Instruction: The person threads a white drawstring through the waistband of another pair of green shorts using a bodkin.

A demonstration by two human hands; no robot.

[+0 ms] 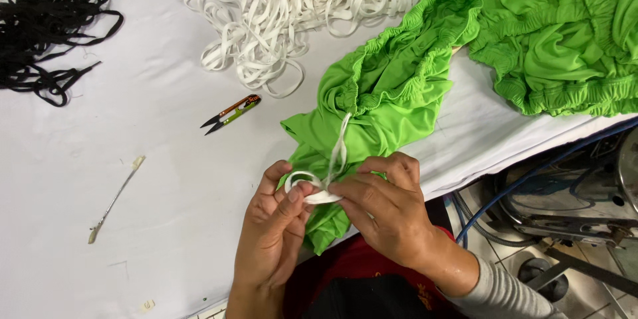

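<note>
Both of my hands work a white drawstring (335, 153) that comes out of the waistband of green shorts (392, 83) lying on the white table (133, 159). My left hand (272, 232) pinches a small loop of the white cord between thumb and fingers. My right hand (385, 209) grips the same cord right beside it, fingers curled over the loop. The cord runs up from my hands to a hole in the elastic waistband.
A pile of white cords (299, 6) lies at the top middle, black cords (46, 30) at the top left. Small thread snips (231, 113) and a thin metal threading tool (114, 199) lie on the cloth. More green shorts (565, 33) are stacked at right; machinery (571, 193) stands below the edge.
</note>
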